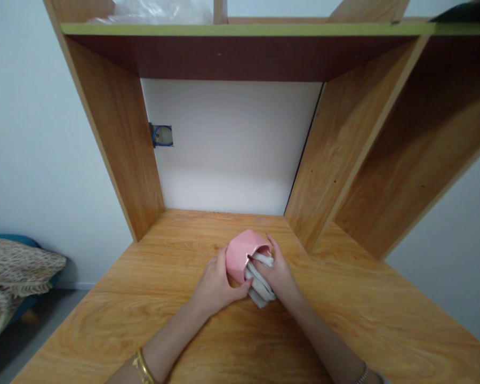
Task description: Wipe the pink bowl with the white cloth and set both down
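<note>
Left hand (pixel 215 282): I see fingers wrapped round the pink faceted cup (pixel 243 255).
Right hand (pixel 278 274): fingers pinching grey cloth (pixel 259 281) inside the cup.
Handling: cup looks rigid, breakable (ceramic, probably); grip its body.

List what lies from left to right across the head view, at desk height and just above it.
Patterned fringed blanket → blue-ringed wall socket cutout → left hand → pink faceted ceramic cup → grey folded cloth → right hand → slanted wooden divider panel.
</note>
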`<move>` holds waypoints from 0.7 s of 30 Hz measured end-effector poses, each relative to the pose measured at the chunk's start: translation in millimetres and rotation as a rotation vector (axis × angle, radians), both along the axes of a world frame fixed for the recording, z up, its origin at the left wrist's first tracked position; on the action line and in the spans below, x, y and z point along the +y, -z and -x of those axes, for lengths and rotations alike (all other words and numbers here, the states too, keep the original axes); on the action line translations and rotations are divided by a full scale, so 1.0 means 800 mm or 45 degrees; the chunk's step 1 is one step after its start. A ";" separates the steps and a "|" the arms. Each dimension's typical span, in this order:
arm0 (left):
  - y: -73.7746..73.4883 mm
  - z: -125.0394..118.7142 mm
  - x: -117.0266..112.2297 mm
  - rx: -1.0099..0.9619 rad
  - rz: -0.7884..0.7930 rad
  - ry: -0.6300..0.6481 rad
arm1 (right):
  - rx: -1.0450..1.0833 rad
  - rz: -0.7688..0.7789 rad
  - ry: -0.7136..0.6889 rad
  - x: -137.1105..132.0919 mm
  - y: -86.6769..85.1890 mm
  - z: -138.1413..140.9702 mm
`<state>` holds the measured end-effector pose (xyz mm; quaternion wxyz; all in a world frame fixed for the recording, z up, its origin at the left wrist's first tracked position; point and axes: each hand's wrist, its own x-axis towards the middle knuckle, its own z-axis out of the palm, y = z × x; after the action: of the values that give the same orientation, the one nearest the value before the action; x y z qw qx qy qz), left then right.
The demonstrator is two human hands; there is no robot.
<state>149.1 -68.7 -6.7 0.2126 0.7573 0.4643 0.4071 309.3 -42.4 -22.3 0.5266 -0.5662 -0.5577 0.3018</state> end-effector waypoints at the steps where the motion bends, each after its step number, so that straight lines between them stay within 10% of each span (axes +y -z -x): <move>1: 0.000 0.000 0.000 0.023 -0.001 -0.011 | -0.025 0.011 0.002 -0.001 -0.002 -0.001; 21: -0.009 0.010 -0.004 0.441 -0.228 -0.105 | -0.487 0.029 0.000 -0.009 -0.007 -0.008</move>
<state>141.3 -71.8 0.7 0.0444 0.8123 0.4865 0.3187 316.0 -49.5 -16.8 0.4045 -0.6193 -0.6442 0.1949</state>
